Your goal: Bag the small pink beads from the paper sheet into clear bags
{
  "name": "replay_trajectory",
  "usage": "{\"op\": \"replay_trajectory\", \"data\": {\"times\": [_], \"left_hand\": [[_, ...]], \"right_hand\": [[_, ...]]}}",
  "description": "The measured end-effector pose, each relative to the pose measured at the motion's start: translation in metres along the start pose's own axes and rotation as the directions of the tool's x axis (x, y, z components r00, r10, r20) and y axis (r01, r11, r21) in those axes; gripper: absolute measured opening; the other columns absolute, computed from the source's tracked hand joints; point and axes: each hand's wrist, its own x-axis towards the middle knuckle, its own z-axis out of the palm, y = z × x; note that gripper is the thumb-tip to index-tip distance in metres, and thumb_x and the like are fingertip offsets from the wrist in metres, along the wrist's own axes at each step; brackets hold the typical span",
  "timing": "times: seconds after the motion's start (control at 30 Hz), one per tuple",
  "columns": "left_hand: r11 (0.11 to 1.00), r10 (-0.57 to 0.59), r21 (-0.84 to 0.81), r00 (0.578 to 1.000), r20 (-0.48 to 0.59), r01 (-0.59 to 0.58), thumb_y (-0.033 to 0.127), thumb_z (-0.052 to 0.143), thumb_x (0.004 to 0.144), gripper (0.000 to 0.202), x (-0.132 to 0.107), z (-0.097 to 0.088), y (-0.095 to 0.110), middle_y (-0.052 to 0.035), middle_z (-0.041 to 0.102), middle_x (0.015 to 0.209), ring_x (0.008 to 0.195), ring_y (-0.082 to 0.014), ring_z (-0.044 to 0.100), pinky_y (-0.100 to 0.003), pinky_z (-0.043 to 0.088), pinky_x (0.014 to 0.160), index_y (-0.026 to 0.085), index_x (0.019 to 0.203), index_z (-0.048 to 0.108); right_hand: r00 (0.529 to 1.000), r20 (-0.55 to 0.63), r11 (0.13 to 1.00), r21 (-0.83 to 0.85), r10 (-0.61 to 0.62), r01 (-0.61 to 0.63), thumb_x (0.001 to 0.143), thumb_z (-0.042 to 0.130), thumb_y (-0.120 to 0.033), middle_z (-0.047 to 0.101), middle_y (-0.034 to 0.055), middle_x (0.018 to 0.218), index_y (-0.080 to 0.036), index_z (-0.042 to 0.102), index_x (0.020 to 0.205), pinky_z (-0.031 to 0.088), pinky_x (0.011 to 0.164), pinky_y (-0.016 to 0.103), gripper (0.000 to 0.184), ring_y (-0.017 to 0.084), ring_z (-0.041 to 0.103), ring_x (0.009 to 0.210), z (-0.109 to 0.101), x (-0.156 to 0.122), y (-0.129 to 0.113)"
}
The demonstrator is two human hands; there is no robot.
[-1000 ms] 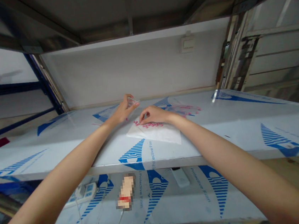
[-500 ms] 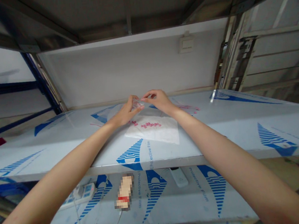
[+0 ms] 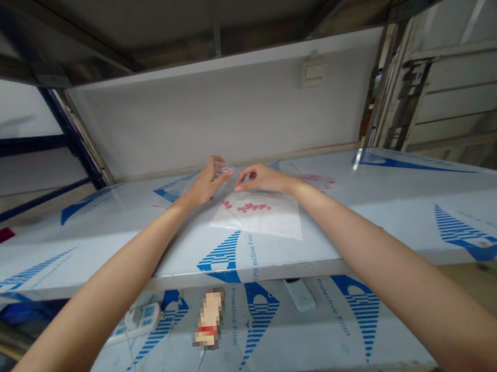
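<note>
My left hand (image 3: 206, 184) is raised a little above the shelf and pinches a small clear plastic bag (image 3: 222, 168) between thumb and fingers. My right hand (image 3: 262, 178) hovers just right of it, fingers curled in a pinch over a white sheet (image 3: 270, 222) that lies on the shelf. Whether it holds anything is too small to see. Several small pink beads (image 3: 253, 207) lie in a row on the sheet, right below the right hand.
The shelf (image 3: 367, 215) is steel under blue-printed protective film. More pink beads (image 3: 319, 180) lie in clear plastic behind the right wrist. On the lower shelf sit a power strip (image 3: 138, 322) and a white remote (image 3: 299, 295). A wall switch (image 3: 313, 72) is on the back wall.
My right hand rose from the beads on the sheet to the bag in my left hand, then dropped back toward the sheet. My left hand barely moved.
</note>
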Motion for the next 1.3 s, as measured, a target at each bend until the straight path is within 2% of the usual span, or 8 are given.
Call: {"op": "replay_trajectory", "data": {"times": [0.2,0.57,0.63,0.73,0.83,0.9,1.03,1.3], "left_hand": [[1.0,-0.015,-0.011,1.0,0.004,0.015,0.06,0.05,0.087,0.06,-0.001,-0.002,-0.001,-0.0149,0.064,0.113,0.096,-0.0263,0.063,-0.041,0.047,0.087,0.016,0.126,0.041],[1.0,-0.013,-0.009,1.0,0.027,0.013,0.061,0.05,0.086,0.059,0.001,-0.002,-0.004,-0.0144,0.066,0.11,0.09,-0.025,0.063,-0.039,0.047,0.082,0.017,0.124,0.041],[1.0,-0.017,0.006,1.0,0.025,0.017,0.062,0.05,0.086,0.059,0.001,-0.002,-0.003,-0.0137,0.066,0.108,0.09,-0.0256,0.063,-0.039,0.047,0.081,0.018,0.123,0.041],[1.0,-0.02,0.023,0.999,0.041,0.02,0.063,0.049,0.085,0.058,0.0,-0.002,0.0,-0.0121,0.066,0.104,0.09,-0.0265,0.064,-0.039,0.048,0.079,0.018,0.122,0.042],[1.0,0.004,0.012,0.997,0.075,-0.005,0.063,0.049,0.085,0.057,-0.002,-0.001,0.004,-0.0111,0.065,0.106,0.096,-0.0274,0.062,-0.039,0.047,0.081,0.019,0.121,0.042],[0.999,0.034,0.002,0.994,0.1,-0.034,0.062,0.048,0.086,0.057,-0.002,0.0,0.007,-0.0111,0.064,0.109,0.101,-0.0275,0.061,-0.038,0.047,0.084,0.018,0.121,0.041],[0.995,0.095,-0.026,0.985,0.141,-0.092,0.061,0.049,0.087,0.055,-0.004,0.003,0.013,-0.0118,0.06,0.118,0.107,-0.0266,0.058,-0.039,0.045,0.091,0.019,0.122,0.041],[0.994,0.103,-0.045,0.988,0.111,-0.099,0.06,0.048,0.088,0.053,-0.005,0.006,0.02,-0.0125,0.061,0.117,0.106,-0.0262,0.059,-0.041,0.045,0.092,0.019,0.12,0.04]], "right_hand": [[0.954,0.3,0.999,-0.045,0.002,0.012,0.073,0.073,-0.035,0.072,0.0041,0.086,-0.019,0.076,0.086,0.042,0.07,0.029,0.021,0.016,0.059,0.074,0.004,-0.003,0.001],[0.908,0.41,0.996,-0.05,0.086,-0.071,0.069,0.076,-0.035,0.072,0.0047,0.079,-0.018,0.075,0.078,0.042,0.069,0.03,0.019,0.016,0.059,0.072,0.002,-0.005,-0.005],[0.932,0.357,0.998,-0.017,0.065,-0.063,0.07,0.075,-0.036,0.071,0.0046,0.078,-0.018,0.075,0.077,0.042,0.07,0.03,0.019,0.016,0.058,0.071,0.002,-0.005,-0.005],[0.998,0.059,1.0,0.02,-0.002,0.001,0.071,0.073,-0.038,0.069,0.004,0.077,-0.018,0.074,0.076,0.04,0.07,0.03,0.021,0.016,0.056,0.072,0.0,-0.003,-0.006],[0.961,-0.264,0.996,0.026,-0.077,0.087,0.073,0.072,-0.038,0.067,0.0037,0.08,-0.018,0.073,0.077,0.039,0.07,0.03,0.02,0.016,0.054,0.074,-0.003,0.001,-0.006],[0.922,-0.371,0.992,0.026,-0.108,0.126,0.073,0.073,-0.035,0.068,0.004,0.082,-0.018,0.073,0.076,0.039,0.07,0.03,0.018,0.015,0.054,0.075,-0.003,0.004,-0.006],[0.891,-0.432,0.988,-0.016,-0.143,0.151,0.073,0.074,-0.028,0.068,0.004,0.081,-0.018,0.074,0.075,0.04,0.074,0.03,0.01,0.016,0.055,0.077,0.002,0.006,-0.005],[0.911,-0.39,0.989,-0.001,-0.134,0.146,0.08,0.068,-0.026,0.07,0.0054,0.09,-0.019,0.074,0.078,0.04,0.076,0.03,0.01,0.018,0.059,0.086,0.005,0.007,-0.006]]}}
